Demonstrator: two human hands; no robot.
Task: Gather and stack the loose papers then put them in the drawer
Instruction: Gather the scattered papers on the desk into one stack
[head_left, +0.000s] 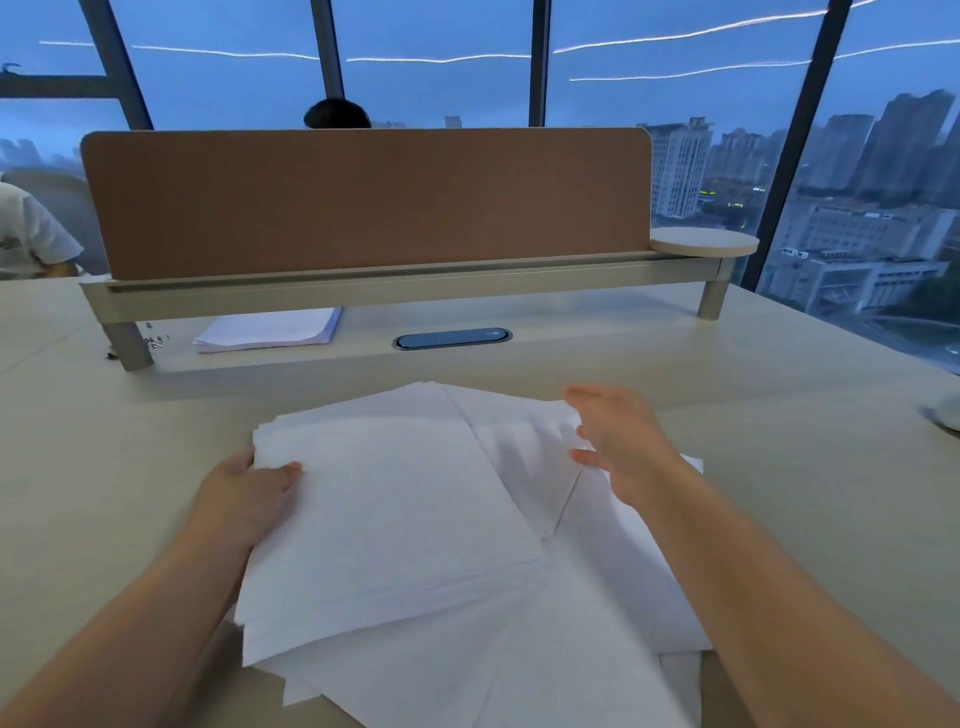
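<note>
Loose papers lie fanned on the surface at its near edge, centre. A partly squared bundle sits on top toward the left, long axis running near-to-far and tilted a bit left at the far end. More sheets splay out below it toward the right and the near edge, at skewed angles.

Left hand grips the bundle's left edge near its far-left corner, thumb on top, fingers hidden under the sheets. Right hand hovers just above the splayed sheets on the right, fingers straight and spread, holding nothing; can't tell if it touches the paper.

Key relation: the stray sheets lie right of and below the bundle, so the right hand is the nearer one to sweep them left against the held edge.

Gathering looks about half done. No drawer in view.

A separate neat paper stack sits well apart at the far left under the divider.
</note>
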